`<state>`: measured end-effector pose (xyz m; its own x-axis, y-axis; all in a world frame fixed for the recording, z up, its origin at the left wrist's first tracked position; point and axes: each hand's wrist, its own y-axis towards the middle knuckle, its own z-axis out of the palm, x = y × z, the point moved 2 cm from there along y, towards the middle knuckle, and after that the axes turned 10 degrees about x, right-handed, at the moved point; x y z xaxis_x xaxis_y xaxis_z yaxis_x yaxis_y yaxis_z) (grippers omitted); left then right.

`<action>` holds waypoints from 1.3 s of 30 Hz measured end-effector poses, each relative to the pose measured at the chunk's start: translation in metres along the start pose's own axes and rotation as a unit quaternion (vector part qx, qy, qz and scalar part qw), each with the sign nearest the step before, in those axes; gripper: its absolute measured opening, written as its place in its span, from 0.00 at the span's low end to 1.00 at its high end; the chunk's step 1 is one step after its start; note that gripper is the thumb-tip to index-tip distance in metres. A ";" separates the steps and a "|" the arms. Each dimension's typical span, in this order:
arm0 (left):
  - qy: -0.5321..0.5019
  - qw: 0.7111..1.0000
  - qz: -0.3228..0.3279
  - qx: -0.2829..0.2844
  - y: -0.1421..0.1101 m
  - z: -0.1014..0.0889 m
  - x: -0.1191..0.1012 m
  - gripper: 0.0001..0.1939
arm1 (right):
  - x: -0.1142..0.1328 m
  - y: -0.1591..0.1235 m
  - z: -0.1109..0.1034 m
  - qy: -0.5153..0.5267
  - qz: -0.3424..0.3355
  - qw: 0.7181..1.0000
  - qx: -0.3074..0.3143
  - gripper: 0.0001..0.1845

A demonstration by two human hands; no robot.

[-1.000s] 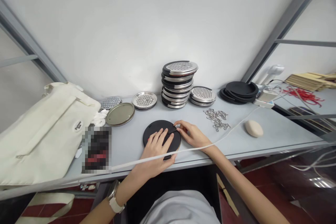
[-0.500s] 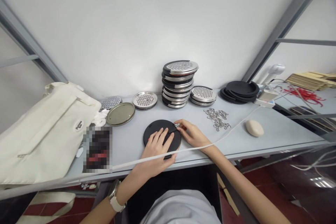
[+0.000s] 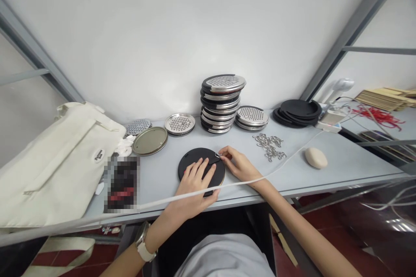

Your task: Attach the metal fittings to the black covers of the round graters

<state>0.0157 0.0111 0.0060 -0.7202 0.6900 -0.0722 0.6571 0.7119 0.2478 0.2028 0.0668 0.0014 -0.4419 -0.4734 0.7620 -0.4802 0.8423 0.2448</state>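
Note:
A black round disc [image 3: 195,156] lies on the table in front of me, its near part covered by my left hand. My left hand [image 3: 196,181] rests flat on it with the fingers spread, pressing from above. At the disc's upper right edge, my right hand [image 3: 235,162] pinches a small metal wire clip [image 3: 217,155] between thumb and forefinger. The clip's loop shows over the disc; its other end is hidden by my fingertips. To the right of my right hand lies a pile of similar metal clips [image 3: 268,146].
Behind the disc stands a tall stack of round graters [image 3: 222,104], with a shorter grater stack [image 3: 251,117] beside it. Black discs [image 3: 297,112] are piled right; olive lids [image 3: 150,140] lie left. A white cable [image 3: 182,198] crosses before my hands. A cream bag [image 3: 61,169] leans left.
My right fingertips have drawn back slightly to the right, and more of the wire clip's loop shows. My left hand stays on the disc.

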 end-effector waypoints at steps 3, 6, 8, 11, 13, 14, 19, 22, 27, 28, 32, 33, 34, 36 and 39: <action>-0.002 1.000 0.001 -0.006 0.000 0.000 0.000 0.29 | 0.002 0.001 -0.001 -0.021 0.008 1.000 -0.003 0.04; 0.001 1.000 0.000 -0.003 0.000 0.001 0.000 0.29 | 0.003 0.001 -0.002 -0.043 0.008 0.999 -0.004 0.04; 0.000 1.000 0.000 -0.001 0.000 0.001 0.000 0.29 | 0.003 0.000 -0.002 -0.043 0.010 0.999 -0.002 0.04; -0.003 1.000 -0.001 0.002 0.000 0.000 0.000 0.29 | 0.002 0.000 -0.002 -0.039 0.014 0.999 0.002 0.05; -0.003 1.000 -0.002 0.006 0.000 -0.001 0.000 0.29 | 0.002 0.000 -0.001 -0.041 0.014 0.999 0.003 0.05; -0.003 1.000 -0.002 0.009 0.001 -0.001 0.000 0.29 | 0.002 0.000 -0.001 -0.045 0.013 0.999 0.003 0.05; -0.003 1.000 -0.004 0.011 0.001 -0.001 0.000 0.29 | 0.004 0.000 -0.002 -0.106 0.005 0.994 -0.009 0.05; -0.004 1.000 -0.005 0.012 0.000 0.000 0.000 0.29 | 0.006 -0.001 -0.003 -0.136 -0.002 0.991 -0.011 0.06; -0.005 1.000 -0.005 0.011 0.000 0.000 0.000 0.29 | 0.005 -0.002 -0.004 -0.137 -0.006 0.990 -0.013 0.07; -0.005 1.000 -0.004 0.010 0.000 0.000 0.000 0.28 | 0.005 -0.002 -0.004 -0.136 -0.007 0.991 -0.015 0.07; -0.010 1.000 -0.002 0.000 0.000 -0.001 0.000 0.28 | 0.006 -0.002 -0.005 -0.133 -0.003 0.991 -0.023 0.07; -0.010 1.000 -0.002 -0.001 0.000 -0.001 0.000 0.28 | 0.007 -0.002 -0.005 -0.132 -0.001 0.991 -0.023 0.07; -0.011 1.000 -0.003 -0.001 0.000 -0.001 0.000 0.29 | 0.008 -0.002 -0.006 -0.132 0.001 0.991 -0.023 0.07; -0.010 1.000 -0.003 0.003 0.000 -0.001 0.000 0.29 | 0.008 -0.002 -0.006 -0.130 -0.001 0.991 -0.023 0.07; -0.009 1.000 -0.002 0.002 0.000 -0.001 0.000 0.29 | 0.008 -0.001 -0.006 -0.113 -0.012 0.993 -0.026 0.07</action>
<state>0.0161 0.0110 0.0069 -0.7192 0.6890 -0.0901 0.6547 0.7154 0.2442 0.2046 0.0641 0.0110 -0.5934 -0.5337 0.6026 -0.4553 0.8399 0.2955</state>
